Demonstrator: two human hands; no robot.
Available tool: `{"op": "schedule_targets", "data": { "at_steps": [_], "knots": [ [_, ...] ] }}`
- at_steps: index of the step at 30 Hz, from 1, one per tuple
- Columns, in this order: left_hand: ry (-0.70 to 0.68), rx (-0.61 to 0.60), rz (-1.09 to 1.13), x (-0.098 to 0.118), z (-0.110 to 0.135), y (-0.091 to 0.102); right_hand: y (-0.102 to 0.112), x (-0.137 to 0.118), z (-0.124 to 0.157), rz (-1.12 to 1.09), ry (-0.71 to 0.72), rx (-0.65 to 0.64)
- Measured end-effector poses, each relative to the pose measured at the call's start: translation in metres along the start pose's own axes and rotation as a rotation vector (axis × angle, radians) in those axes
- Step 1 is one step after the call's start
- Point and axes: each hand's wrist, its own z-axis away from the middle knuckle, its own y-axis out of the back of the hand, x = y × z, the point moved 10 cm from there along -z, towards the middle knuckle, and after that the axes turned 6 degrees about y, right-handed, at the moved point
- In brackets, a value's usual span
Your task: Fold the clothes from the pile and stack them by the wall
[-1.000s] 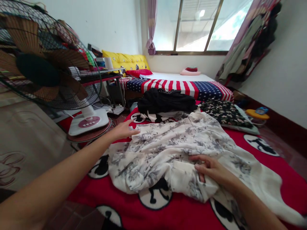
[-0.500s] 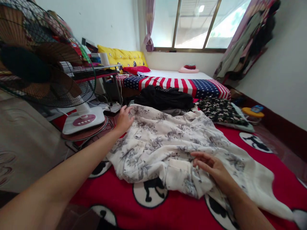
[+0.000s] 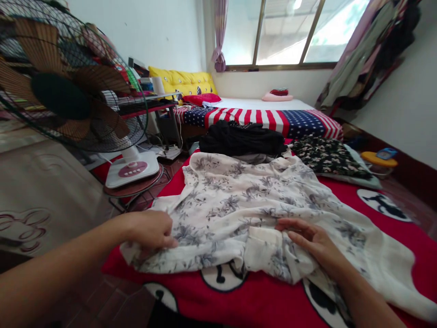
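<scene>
A cream blouse with grey floral print [image 3: 228,205] lies spread and wrinkled over a red blanket [image 3: 259,300]. At its near left corner, my left hand [image 3: 152,230] is closed on the fabric, its fingertips partly hidden underneath. My right hand [image 3: 307,239] rests on the blouse beside a folded cream cuff [image 3: 262,241]. Its fingers are loosely stretched, with the thumb apart from them. Just beyond the blouse sits a pile of black clothing [image 3: 242,139].
A folded black floral garment [image 3: 331,157] lies at the far right of the blanket. To the left, a fan [image 3: 131,168] stands on a round stool [image 3: 136,187]. A low bed with a striped, starred cover [image 3: 246,119] stands under the window.
My left hand has moved from the blouse's far left edge down to its near left corner, and the fabric there now spreads further left. My right hand keeps nearly the same place.
</scene>
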Motion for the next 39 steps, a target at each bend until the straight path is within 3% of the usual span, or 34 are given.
{"op": "schedule_targets", "data": {
  "at_steps": [2,4,6,9,13,16,19,20,22,25,28,31,35,39],
  "knots": [
    [0.210,0.067,-0.096,-0.039,-0.003,0.014,-0.002,-0.001,0.000,0.011,-0.007,-0.015],
    [0.372,0.280,-0.150,-0.064,-0.008,0.042,-0.003,-0.002,0.000,0.013,-0.009,-0.021],
    [0.427,0.512,-0.102,-0.069,-0.015,0.066,-0.003,-0.004,0.000,0.007,-0.010,-0.010],
    [0.347,0.734,0.062,-0.060,-0.036,0.081,-0.003,-0.003,0.002,-0.019,-0.016,0.019],
    [0.224,0.772,0.065,-0.050,-0.075,0.073,-0.005,0.000,0.002,-0.056,-0.003,0.003],
    [0.296,0.797,0.053,-0.065,-0.088,0.070,-0.007,0.001,0.001,-0.006,0.018,-0.035],
    [0.351,0.835,0.045,-0.069,-0.088,0.074,-0.003,-0.009,0.003,0.200,0.090,-0.006],
    [0.321,0.854,0.043,-0.062,-0.086,0.077,-0.003,-0.016,0.005,0.305,0.132,0.010],
    [0.136,0.880,0.080,-0.028,-0.078,0.080,-0.006,-0.034,0.014,0.526,0.212,0.040],
    [-0.313,0.800,0.256,0.053,-0.051,0.071,-0.018,-0.064,0.031,0.705,0.288,0.072],
    [-0.619,0.617,0.378,0.132,-0.020,0.047,-0.031,-0.095,0.047,0.658,0.378,0.113],
    [-0.779,0.471,0.421,0.186,-0.003,0.020,-0.038,-0.109,0.055,0.563,0.434,0.064],
    [-0.786,0.328,0.428,0.211,-0.009,-0.005,-0.015,-0.081,0.066,0.588,0.262,0.007],
    [-0.841,0.265,0.509,0.215,0.003,-0.001,0.023,-0.049,0.091,0.718,0.152,0.016]
  ]
}}
